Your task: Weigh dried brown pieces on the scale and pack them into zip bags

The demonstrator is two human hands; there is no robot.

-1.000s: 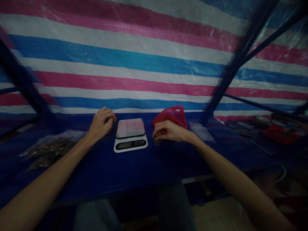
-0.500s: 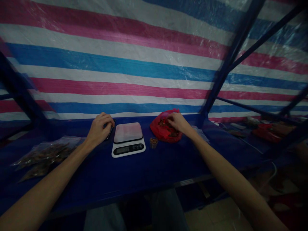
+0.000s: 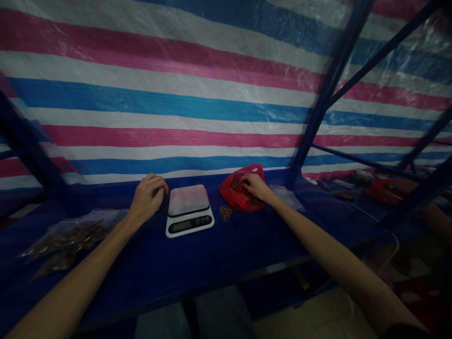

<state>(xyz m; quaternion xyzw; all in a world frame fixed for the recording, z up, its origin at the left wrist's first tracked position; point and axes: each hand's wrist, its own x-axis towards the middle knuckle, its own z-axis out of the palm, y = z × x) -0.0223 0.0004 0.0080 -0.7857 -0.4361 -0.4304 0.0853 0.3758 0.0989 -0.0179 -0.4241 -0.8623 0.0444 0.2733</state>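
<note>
Where the right hand is: the right hand (image 3: 254,186) reaches into the open mouth of the red bag (image 3: 239,202); one second ago it was lower, at the small cup.
Right fingers: bent, tips drawn together among the brown pieces (image 3: 234,184); whether they pinch one, I cannot tell. Half a second ago they were also inside the bag.
Small cup: the small cup (image 3: 225,214) stands upright between scale and red bag, brown pieces showing at its top; a second ago the right hand largely covered it.
Left hand: the left hand (image 3: 147,198) remains left of the scale, as in both earlier frames, fingers curled and thumb near their tips, over a dark flat object (image 3: 162,203); I cannot tell whether it is gripped.
Scale: the white scale (image 3: 189,201) sits between the hands, unmoved on the blue table (image 3: 212,263); its display is too dim to read.
Clear bags: filled clear bags (image 3: 76,238) lie by the left forearm; a flat clear bag (image 3: 290,197) lies beyond the right wrist.
</note>
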